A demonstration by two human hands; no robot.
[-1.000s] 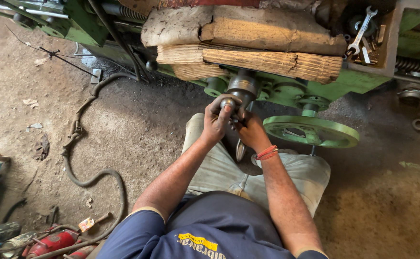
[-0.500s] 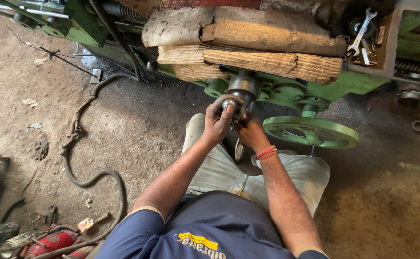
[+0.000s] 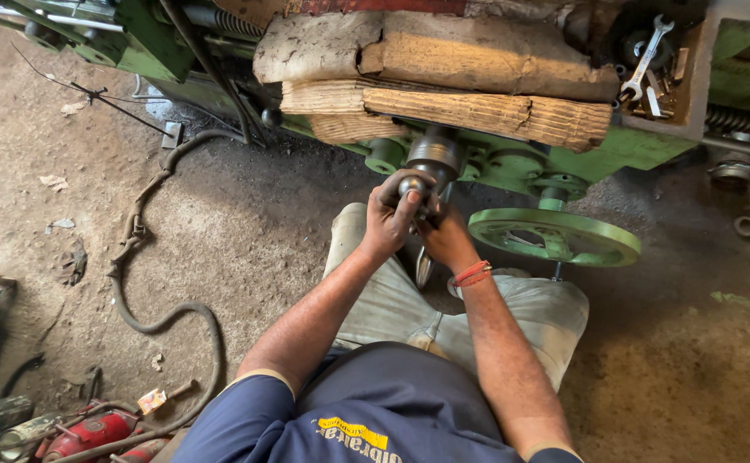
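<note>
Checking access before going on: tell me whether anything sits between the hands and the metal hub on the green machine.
Nothing visible does. The left hand and right hand already grip the metal hub; the green handwheel lies off to the right.

- You have one view only, from the camera on your head, so no second view shares any part of the scene.
- It looks steeply down over your chest and lap, with your forearms running up from the bottom edge.
- It faces forward to the green lathe, which fills the top edge.
- Your left hand and right hand sit near mid-frame, close to the lens.
- The dirt floor spreads left and right, with the green handwheel just right of centre.
</note>
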